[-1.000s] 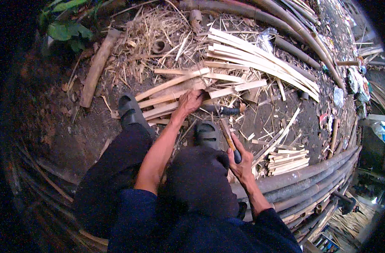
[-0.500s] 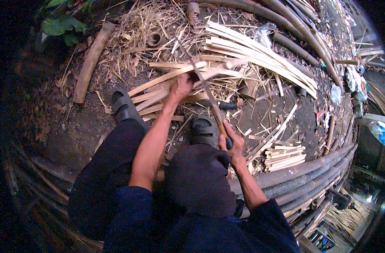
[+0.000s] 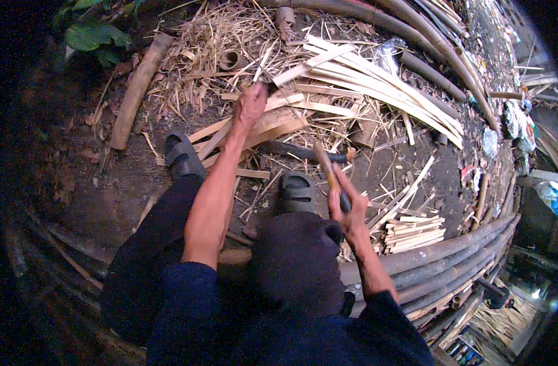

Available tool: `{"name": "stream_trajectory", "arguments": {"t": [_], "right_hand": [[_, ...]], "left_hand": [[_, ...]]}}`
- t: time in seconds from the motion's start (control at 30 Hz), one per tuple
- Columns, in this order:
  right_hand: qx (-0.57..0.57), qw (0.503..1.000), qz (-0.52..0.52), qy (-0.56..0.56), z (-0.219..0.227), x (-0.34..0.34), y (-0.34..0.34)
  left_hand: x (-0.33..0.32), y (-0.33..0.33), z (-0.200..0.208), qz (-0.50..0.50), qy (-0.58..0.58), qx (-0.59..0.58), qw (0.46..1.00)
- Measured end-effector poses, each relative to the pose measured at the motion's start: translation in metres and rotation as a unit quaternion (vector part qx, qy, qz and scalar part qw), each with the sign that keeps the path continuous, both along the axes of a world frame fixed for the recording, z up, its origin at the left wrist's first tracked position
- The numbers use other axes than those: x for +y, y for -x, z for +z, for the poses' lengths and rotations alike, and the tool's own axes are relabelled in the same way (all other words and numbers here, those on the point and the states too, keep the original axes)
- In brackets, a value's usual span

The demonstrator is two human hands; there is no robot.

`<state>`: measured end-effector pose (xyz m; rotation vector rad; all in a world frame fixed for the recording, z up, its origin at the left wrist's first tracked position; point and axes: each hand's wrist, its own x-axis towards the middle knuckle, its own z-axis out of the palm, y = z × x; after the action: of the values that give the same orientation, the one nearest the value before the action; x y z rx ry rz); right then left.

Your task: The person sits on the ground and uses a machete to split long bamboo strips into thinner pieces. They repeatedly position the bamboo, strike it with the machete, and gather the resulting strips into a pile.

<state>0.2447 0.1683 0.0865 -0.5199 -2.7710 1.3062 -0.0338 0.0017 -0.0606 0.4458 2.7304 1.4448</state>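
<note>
My left hand (image 3: 251,102) is stretched forward over the pile, its fingers closed around the near end of a pale bamboo strip (image 3: 312,65). A small dark piece, perhaps cloth or rubber, shows between the fingers and the strip. My right hand (image 3: 348,206), closer to my body, is wrapped around the handle of a long knife (image 3: 328,168). The knife points forward and appears foreshortened, so little of its blade shows. Between the hands lie more split strips (image 3: 279,132) and a dark, stick-like piece (image 3: 300,150).
A fan of long pale strips (image 3: 389,82) lies front right. A short stack of cut pieces (image 3: 414,234) sits right of my right hand, beside several bamboo poles (image 3: 438,253). Shavings (image 3: 212,36) cover the ground ahead; a bamboo log (image 3: 140,91) lies left. My sandals (image 3: 296,190) stand near.
My left hand has moved forward and slightly left with the bamboo strip. My right hand has drawn back slightly, and the knife blade no longer lies across the strip.
</note>
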Motion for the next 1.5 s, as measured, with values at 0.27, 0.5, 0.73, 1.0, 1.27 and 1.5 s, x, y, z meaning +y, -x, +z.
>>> {"name": "stream_trajectory", "arguments": {"t": [0.27, 0.5, 0.73, 1.0, 1.27, 1.5], "right_hand": [[0.214, 0.973, -0.083, -0.004, 0.032, 0.040, -0.032], [0.133, 0.929, -0.340, -0.057, -0.023, 0.060, -0.146], [0.022, 0.968, -0.161, -0.189, -0.060, 0.035, -0.116], [0.274, 0.961, 0.040, 0.006, -0.011, 0.027, 0.065], [-0.080, 0.990, 0.116, -0.014, -0.047, 0.005, -0.037], [-0.127, 0.963, 0.126, -0.200, -0.117, 0.114, -0.050]], "left_hand": [[0.000, -0.017, 0.028, -0.040, -0.051, -0.029, 0.998], [0.002, -0.043, 0.064, -0.076, 0.059, 0.029, 0.995], [0.036, -0.092, 0.148, -0.251, 0.025, 0.038, 0.967], [0.062, -0.139, 0.197, -0.307, -0.110, 0.028, 0.945], [0.026, -0.082, 0.225, -0.013, -0.190, 0.107, 0.976], [0.048, -0.057, 0.196, -0.145, 0.080, 0.211, 0.963]]}}
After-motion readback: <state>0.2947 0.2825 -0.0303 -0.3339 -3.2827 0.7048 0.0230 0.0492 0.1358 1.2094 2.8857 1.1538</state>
